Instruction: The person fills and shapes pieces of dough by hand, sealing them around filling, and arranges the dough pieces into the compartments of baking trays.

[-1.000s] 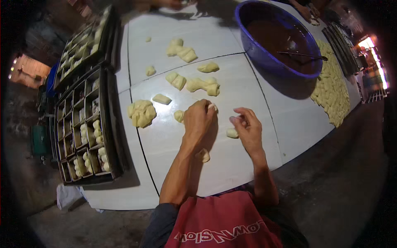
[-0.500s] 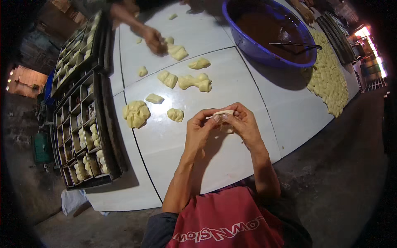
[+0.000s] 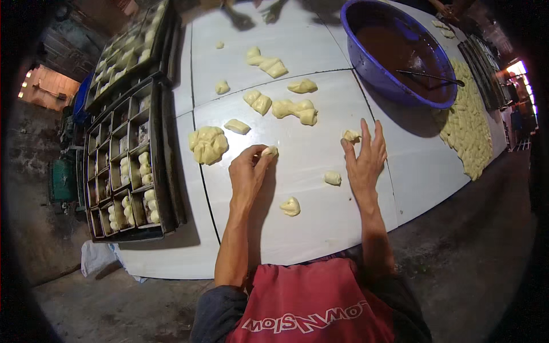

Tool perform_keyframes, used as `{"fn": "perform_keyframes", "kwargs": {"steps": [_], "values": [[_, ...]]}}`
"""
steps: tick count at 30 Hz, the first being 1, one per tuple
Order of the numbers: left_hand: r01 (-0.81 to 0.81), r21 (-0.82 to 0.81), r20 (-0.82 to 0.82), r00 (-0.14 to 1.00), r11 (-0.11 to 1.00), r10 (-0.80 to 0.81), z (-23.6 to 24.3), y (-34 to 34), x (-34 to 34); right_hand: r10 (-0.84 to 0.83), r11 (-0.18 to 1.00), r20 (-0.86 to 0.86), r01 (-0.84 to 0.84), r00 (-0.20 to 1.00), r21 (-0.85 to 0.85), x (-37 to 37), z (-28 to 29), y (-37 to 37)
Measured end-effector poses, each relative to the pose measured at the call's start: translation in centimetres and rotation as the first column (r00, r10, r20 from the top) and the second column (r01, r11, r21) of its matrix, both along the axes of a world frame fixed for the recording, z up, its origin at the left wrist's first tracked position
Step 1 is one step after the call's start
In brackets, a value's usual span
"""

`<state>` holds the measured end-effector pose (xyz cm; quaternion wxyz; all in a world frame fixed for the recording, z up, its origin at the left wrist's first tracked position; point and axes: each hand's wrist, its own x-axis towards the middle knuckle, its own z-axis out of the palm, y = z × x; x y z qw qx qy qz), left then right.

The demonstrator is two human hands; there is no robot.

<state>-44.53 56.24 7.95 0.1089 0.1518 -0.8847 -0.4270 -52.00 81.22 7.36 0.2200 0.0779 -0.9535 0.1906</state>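
The fingers of my left hand (image 3: 246,178) close on a small piece of dough (image 3: 270,151) on the white tabletop. Spread out farther right, my right hand (image 3: 366,166) has a small dough lump (image 3: 351,136) by its thumb and index finger; whether it grips that lump is hard to see. Between my forearms lie a short dough roll (image 3: 332,178) and a rounded dough piece (image 3: 290,206). Beyond my left hand sit a large folded dough lump (image 3: 208,145), a flat dough piece (image 3: 237,126) and several more, including a knotted strip (image 3: 295,111).
Black divided pans (image 3: 128,160) holding dough balls line the left side. A blue basin (image 3: 394,94) of brown liquid with a dark-handled utensil (image 3: 430,77) stands at the far right, beside a sheet of packed dough pieces (image 3: 468,131). Other people's hands (image 3: 240,20) show at the far edge.
My hands were together around a dough piece and are now apart. The left has reached a piece lying on the table. The other person's hand has drawn back from the far dough.
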Motion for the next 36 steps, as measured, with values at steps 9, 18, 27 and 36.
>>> {"fn": "perform_keyframes", "kwargs": {"steps": [9, 18, 27, 36], "values": [[-0.042, 0.823, 0.124, 0.987, 0.567, -0.107, 2.3, 6.6, 0.0, 0.708, 0.369, 0.364, 0.122, 0.606, -0.921, 3.6, 2.4, -2.9], [0.151, 0.432, -0.309, 0.951, 0.889, -0.012, 3.4, 10.6, -1.2, 0.606, 0.217, 0.305, 0.217, 0.735, -0.952, 3.9, 5.0, -0.9], [0.48, 0.587, -0.647, 0.763, 0.652, 0.021, 2.2, 18.8, -4.6, 0.715, -0.28, 0.086, 0.397, 0.694, -0.874, 1.6, 9.6, 2.3], [0.237, 0.78, -0.099, 0.961, 0.579, -0.26, 3.4, 14.9, -5.3, 0.513, 0.416, 0.163, -0.078, 0.842, -0.906, -16.2, 13.7, 10.3]]}}
